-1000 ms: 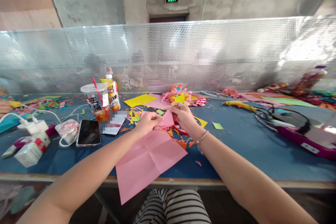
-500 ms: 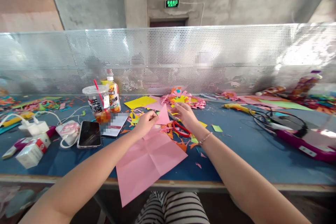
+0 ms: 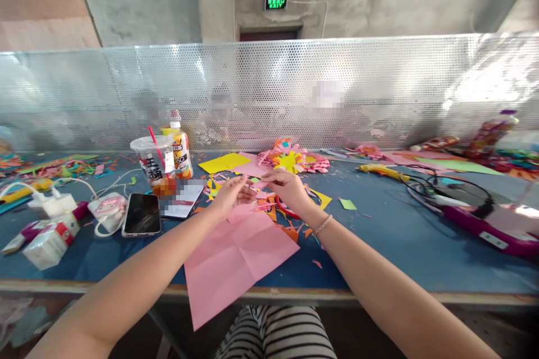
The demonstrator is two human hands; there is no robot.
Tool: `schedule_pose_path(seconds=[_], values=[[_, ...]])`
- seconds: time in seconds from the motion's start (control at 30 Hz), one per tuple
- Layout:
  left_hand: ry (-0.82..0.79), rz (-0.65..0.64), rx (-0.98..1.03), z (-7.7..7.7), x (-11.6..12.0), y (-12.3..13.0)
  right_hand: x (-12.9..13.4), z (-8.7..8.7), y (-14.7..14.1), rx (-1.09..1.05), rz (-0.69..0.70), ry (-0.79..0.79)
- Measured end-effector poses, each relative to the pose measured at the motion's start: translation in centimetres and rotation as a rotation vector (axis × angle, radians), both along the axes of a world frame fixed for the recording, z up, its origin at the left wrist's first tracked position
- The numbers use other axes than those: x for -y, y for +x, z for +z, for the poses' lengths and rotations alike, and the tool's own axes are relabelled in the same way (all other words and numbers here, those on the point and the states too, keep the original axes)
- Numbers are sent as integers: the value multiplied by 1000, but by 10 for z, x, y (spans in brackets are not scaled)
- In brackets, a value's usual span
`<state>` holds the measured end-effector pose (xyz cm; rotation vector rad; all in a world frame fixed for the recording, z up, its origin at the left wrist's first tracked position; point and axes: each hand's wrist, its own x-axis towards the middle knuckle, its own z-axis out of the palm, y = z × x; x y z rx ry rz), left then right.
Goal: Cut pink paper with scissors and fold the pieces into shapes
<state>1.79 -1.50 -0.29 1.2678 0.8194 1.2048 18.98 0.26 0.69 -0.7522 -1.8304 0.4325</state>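
Observation:
My right hand (image 3: pixel 288 188) pinches a small folded piece of pink paper (image 3: pixel 260 184), seen nearly edge-on. Close by on its left is my left hand (image 3: pixel 232 195), thumb up and fingers loosely curved apart; whether it touches the folded piece is hard to see. Below both hands a creased pink sheet (image 3: pixel 240 258) lies flat, one corner hanging over the table edge. Red-handled scissors (image 3: pixel 288 211) lie partly hidden under my right wrist among paper scraps. Behind the hands sits a paper flower (image 3: pixel 290 160) with pink and yellow petals.
A plastic cup with a red straw (image 3: pixel 154 165) and a bottle (image 3: pixel 181 151) stand at left, near a phone (image 3: pixel 142 214) and chargers (image 3: pixel 110 207). A yellow-handled tool (image 3: pixel 383 172), cables and a purple power strip (image 3: pixel 490 233) lie right. A perforated metal panel (image 3: pixel 269 78) closes the back.
The pink triangle has turned from upright to nearly flat and is now in my right hand, which moved left to it. My left hand has loosened its pinch.

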Motion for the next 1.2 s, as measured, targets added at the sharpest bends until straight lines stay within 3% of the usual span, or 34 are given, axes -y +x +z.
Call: schedule_pose_path(seconds=[0.07, 0.17, 0.33, 0.47, 0.6, 0.77, 0.93, 1.07, 1.2], values=[[-4, 21, 91, -1, -2, 0, 2, 1, -1, 40, -14, 91], [72, 139, 139, -2, -5, -1, 5, 2, -5, 69, 36, 54], [134, 219, 82, -1, -6, -3, 7, -1, -9, -178, 232, -350], [168, 227, 22, 1, -6, -3, 6, -2, -10, -274, 271, -564], [134, 173, 21, 1, -4, -1, 3, -2, -11, -302, 184, -555], [121, 16, -149, -4, -3, 1, 2, -1, -12, -327, 130, -511], [198, 34, -226, -2, -4, -1, 0, -2, -12, -290, 129, -446], [170, 79, -236, 3, -2, -2, 1, -1, -11, -240, 75, -331], [98, 79, -204, 3, 0, -1, 4, 1, -12, -248, 103, -406]])
